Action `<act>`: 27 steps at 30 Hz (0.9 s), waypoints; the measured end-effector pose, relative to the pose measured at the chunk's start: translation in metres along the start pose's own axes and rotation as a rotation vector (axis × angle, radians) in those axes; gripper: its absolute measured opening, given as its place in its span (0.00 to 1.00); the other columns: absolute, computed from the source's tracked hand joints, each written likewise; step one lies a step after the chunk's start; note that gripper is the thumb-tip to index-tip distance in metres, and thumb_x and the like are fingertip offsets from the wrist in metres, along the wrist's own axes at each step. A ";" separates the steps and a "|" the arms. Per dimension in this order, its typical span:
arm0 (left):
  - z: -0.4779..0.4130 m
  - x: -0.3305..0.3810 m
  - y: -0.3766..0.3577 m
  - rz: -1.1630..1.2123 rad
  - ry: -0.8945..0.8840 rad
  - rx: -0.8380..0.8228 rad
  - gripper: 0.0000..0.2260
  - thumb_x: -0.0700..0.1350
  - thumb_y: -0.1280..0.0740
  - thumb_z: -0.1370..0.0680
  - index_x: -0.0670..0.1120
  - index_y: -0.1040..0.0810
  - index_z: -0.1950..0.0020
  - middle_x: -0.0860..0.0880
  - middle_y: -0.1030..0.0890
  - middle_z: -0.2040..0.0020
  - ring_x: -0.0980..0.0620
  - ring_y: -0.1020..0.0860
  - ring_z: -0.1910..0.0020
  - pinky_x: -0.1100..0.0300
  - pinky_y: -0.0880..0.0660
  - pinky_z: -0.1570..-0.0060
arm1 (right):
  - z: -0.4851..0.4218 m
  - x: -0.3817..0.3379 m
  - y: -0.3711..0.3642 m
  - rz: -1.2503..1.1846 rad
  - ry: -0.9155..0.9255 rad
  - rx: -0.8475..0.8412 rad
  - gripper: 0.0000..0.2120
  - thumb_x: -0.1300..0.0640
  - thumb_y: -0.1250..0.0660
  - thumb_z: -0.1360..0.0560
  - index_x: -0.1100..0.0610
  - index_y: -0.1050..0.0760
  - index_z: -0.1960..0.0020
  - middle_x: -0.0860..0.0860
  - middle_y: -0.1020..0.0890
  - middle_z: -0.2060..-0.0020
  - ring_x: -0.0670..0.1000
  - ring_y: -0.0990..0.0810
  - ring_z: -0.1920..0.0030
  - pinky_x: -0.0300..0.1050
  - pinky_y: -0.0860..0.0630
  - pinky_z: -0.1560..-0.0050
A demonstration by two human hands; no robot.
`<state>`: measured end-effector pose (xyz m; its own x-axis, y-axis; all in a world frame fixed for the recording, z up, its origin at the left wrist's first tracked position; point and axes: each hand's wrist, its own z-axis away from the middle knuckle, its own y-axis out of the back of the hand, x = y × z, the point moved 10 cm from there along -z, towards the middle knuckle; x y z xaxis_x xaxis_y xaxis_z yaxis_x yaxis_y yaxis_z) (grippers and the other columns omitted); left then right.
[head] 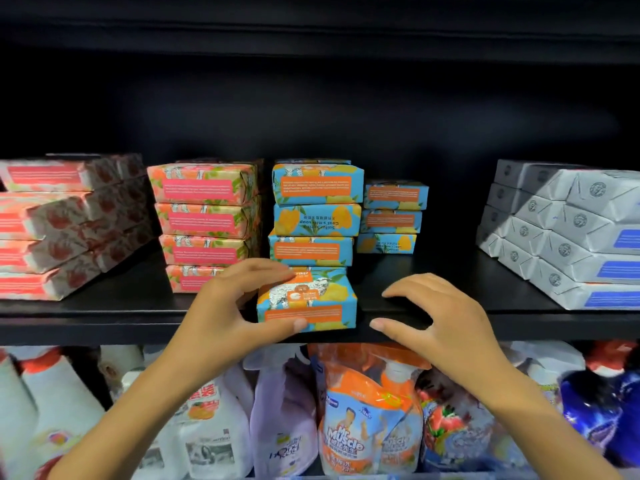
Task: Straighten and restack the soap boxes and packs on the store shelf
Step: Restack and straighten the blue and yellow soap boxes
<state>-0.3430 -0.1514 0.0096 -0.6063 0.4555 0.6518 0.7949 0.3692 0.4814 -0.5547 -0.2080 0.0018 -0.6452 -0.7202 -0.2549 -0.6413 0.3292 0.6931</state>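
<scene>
Left of the middle of the frame, your left hand (228, 306) pinches the blue soap box (306, 301), thumb at its front, fingers on top. The box sits in the middle, at the front edge of the shelf (86, 322), just before the blue stack (317, 216). Slide it straight back, flat. To the right, your right hand (436, 317) is spread and holds nothing; steady the other side with it.

A: Is your light good?
B: Bright in front on your soap boxes (313, 188). Behind them it is very dark.
A: Is it sharp?
B: The middle, yes. Your edges bend, and the bottles (207, 427) below are blurry.
</scene>
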 end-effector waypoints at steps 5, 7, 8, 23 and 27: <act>0.007 0.029 -0.002 -0.251 -0.213 0.058 0.16 0.52 0.26 0.31 0.50 0.18 0.45 0.55 0.21 0.44 0.57 0.25 0.41 0.58 0.28 0.42 | 0.002 -0.005 0.000 0.073 0.056 0.029 0.22 0.34 0.38 0.32 0.50 0.20 0.52 0.41 0.20 0.55 0.40 0.25 0.52 0.33 0.29 0.59; 0.010 0.042 -0.007 -0.344 -0.296 0.080 0.16 0.51 0.27 0.31 0.46 0.18 0.46 0.53 0.20 0.46 0.54 0.24 0.44 0.60 0.28 0.45 | 0.005 -0.007 0.000 0.092 0.071 0.041 0.22 0.35 0.40 0.31 0.50 0.20 0.52 0.41 0.19 0.56 0.40 0.25 0.53 0.35 0.27 0.61; 0.012 0.045 -0.010 -0.379 -0.320 0.080 0.16 0.51 0.27 0.31 0.46 0.18 0.47 0.52 0.20 0.47 0.53 0.23 0.45 0.60 0.28 0.46 | 0.006 -0.007 0.001 0.092 0.072 0.046 0.22 0.35 0.40 0.31 0.50 0.20 0.52 0.41 0.19 0.56 0.41 0.24 0.53 0.36 0.26 0.62; -0.001 0.042 -0.019 -0.400 -0.335 0.110 0.11 0.46 0.25 0.31 0.42 0.17 0.52 0.50 0.19 0.56 0.48 0.22 0.55 0.56 0.28 0.56 | 0.008 -0.005 0.001 0.068 0.053 0.045 0.22 0.35 0.39 0.32 0.50 0.19 0.51 0.40 0.20 0.56 0.41 0.24 0.54 0.35 0.26 0.61; -0.009 0.035 -0.022 -0.406 -0.314 0.116 0.12 0.43 0.23 0.34 0.42 0.17 0.52 0.49 0.19 0.56 0.49 0.22 0.55 0.57 0.27 0.56 | 0.008 -0.004 -0.001 0.068 0.051 0.030 0.22 0.35 0.40 0.32 0.49 0.20 0.50 0.39 0.20 0.56 0.40 0.25 0.54 0.32 0.29 0.61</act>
<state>-0.3815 -0.1511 0.0271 -0.8564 0.4713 0.2108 0.4978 0.6454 0.5794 -0.5551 -0.2007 -0.0031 -0.6662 -0.7254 -0.1731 -0.6093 0.3957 0.6871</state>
